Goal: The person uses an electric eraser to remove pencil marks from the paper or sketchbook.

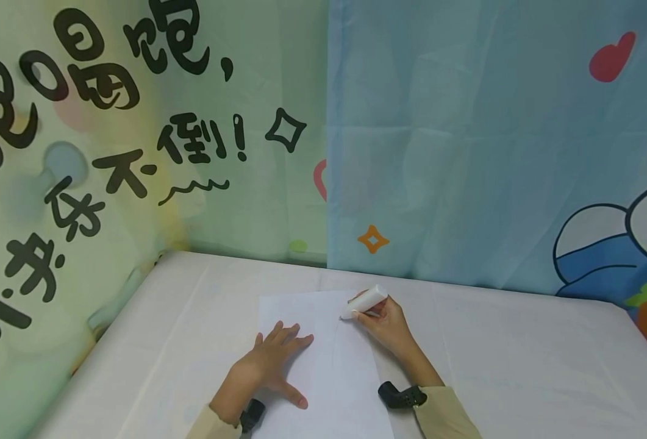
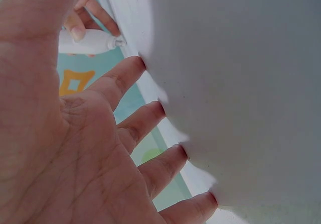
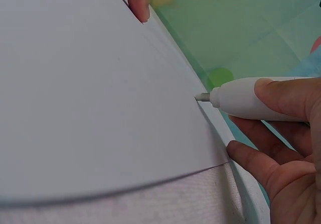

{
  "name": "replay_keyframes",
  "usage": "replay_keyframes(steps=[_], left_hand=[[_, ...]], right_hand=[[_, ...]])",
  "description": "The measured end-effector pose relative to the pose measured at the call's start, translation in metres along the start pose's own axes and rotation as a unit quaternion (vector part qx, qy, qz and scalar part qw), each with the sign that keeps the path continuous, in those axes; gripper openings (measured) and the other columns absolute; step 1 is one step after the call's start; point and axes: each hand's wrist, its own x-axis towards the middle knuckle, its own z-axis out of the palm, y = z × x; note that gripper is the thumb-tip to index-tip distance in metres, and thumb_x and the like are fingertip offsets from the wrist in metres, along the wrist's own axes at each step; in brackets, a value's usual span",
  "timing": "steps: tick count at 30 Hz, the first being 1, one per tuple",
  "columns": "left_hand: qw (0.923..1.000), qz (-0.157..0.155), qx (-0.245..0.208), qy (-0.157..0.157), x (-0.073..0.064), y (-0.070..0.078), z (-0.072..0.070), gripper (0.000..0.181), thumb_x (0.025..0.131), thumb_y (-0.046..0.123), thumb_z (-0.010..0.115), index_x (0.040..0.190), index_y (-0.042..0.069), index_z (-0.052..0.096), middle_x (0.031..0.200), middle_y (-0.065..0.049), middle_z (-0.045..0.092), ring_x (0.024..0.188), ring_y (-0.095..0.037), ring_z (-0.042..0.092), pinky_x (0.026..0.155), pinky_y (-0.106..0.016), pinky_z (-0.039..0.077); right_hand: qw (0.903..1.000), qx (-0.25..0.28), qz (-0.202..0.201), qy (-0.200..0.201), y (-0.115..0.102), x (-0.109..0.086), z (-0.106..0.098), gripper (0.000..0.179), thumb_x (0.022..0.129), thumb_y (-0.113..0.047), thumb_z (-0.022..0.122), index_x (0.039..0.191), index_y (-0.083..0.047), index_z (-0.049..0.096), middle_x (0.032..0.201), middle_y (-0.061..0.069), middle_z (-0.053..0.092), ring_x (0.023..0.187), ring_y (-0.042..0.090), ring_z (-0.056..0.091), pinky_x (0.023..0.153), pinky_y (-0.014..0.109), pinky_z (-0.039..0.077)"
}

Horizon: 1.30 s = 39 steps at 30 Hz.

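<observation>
A white sheet of paper [image 1: 334, 378] lies on the table. My left hand [image 1: 272, 364] rests on its left side with fingers spread, and the fingertips [image 2: 173, 156] touch the sheet in the left wrist view. Near the sheet's far right corner, my right hand [image 1: 389, 326] grips a thick white pen-shaped tool [image 1: 371, 299] between thumb and fingers. It slants down to the left, its narrow grey tip [image 3: 202, 97] right at the paper surface. Another fingertip of that hand sits by the paper's edge in the right wrist view. No mark shows clearly at the tip.
A white cloth [image 1: 521, 360] covers the table around the sheet. Printed fabric hangs behind it: a blue curtain [image 1: 438, 152] at the right and a green-yellow one [image 1: 246, 213] with black lettering at the left. Dark wrist cameras [image 1: 402, 396] sit on both wrists.
</observation>
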Motion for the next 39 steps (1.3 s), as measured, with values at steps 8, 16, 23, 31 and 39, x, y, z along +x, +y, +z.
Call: replay_keyframes(steps=[8,16,23,31,39], left_hand=[[1.0000,0.002,-0.005,0.001,-0.0008,0.0008,-0.0007,0.106,0.058,0.042,0.092,0.148,0.016,0.042,0.157,-0.013,0.030,0.146,-0.043,0.017,0.111,-0.070,0.016],[1.0000,0.000,-0.008,0.001,-0.0014,0.0022,-0.0014,0.105,0.058,0.041,0.092,0.147,0.015,0.043,0.157,-0.014,0.031,0.147,-0.043,0.016,0.111,-0.070,0.017],[1.0000,0.000,-0.002,0.000,-0.0001,0.0013,-0.0006,0.106,0.058,0.041,0.092,0.147,0.016,0.042,0.157,-0.013,0.031,0.147,-0.042,0.016,0.111,-0.070,0.017],[1.0000,-0.001,0.002,0.001,0.0001,0.0012,0.0001,0.106,0.058,0.042,0.092,0.147,0.016,0.042,0.157,-0.013,0.031,0.146,-0.042,0.017,0.111,-0.070,0.017],[1.0000,-0.004,0.003,-0.003,-0.0004,0.0021,-0.0008,0.106,0.058,0.042,0.092,0.148,0.016,0.041,0.157,-0.013,0.030,0.146,-0.043,0.017,0.111,-0.069,0.017]], right_hand=[[1.0000,0.007,0.005,0.000,0.0011,0.0004,-0.0003,0.041,0.079,0.017,0.068,0.116,0.014,0.051,0.112,0.031,0.060,0.090,-0.002,0.062,0.082,0.020,0.054],[0.9999,0.008,0.004,0.005,0.0014,0.0004,-0.0004,0.041,0.079,0.018,0.067,0.116,0.015,0.051,0.112,0.032,0.060,0.090,-0.002,0.062,0.081,0.019,0.053],[0.9997,0.011,-0.018,0.013,0.0000,0.0001,-0.0004,0.039,0.080,0.016,0.068,0.116,0.016,0.051,0.111,0.033,0.061,0.091,-0.001,0.062,0.082,0.018,0.053],[0.9996,0.002,-0.025,0.014,0.0022,-0.0008,-0.0006,0.040,0.079,0.017,0.069,0.115,0.016,0.051,0.110,0.033,0.061,0.090,-0.003,0.061,0.081,0.014,0.052],[0.9987,-0.013,-0.046,0.019,0.0024,-0.0006,0.0003,0.039,0.078,0.017,0.069,0.113,0.016,0.052,0.105,0.029,0.063,0.089,-0.003,0.061,0.081,0.014,0.052]])
